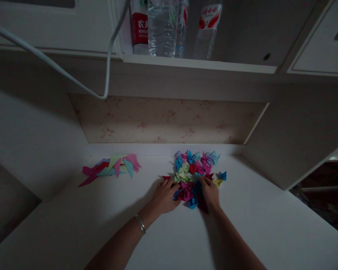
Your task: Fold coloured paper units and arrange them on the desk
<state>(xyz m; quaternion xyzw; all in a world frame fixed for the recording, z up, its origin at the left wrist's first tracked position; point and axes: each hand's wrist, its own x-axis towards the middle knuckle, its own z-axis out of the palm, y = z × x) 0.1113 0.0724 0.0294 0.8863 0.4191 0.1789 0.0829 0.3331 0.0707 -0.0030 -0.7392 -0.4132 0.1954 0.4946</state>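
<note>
A cluster of small folded-paper origami pieces (186,191) in pink, blue, green, red and purple lies on the white desktop (169,240). At its left edge, my left hand (166,197) rests with bent fingers apart, close to a red piece (166,177); it appears to hold nothing. My right hand (210,192) reaches into the cluster from the right, its fingers pressed together on an origami piece that they partly hide. Just left of that hand is a dark blue piece (196,189). A yellow piece (218,182) and a blue piece (222,175) lie beyond its knuckles.
Flat, pointed folded papers (109,168) lie in an overlapping group at the left. Plastic bottles (162,30) stand on the overhead shelf (197,64). A white cable (73,78) hangs at the upper left. Side panels (293,123) and a floral back wall (169,120) enclose the desktop.
</note>
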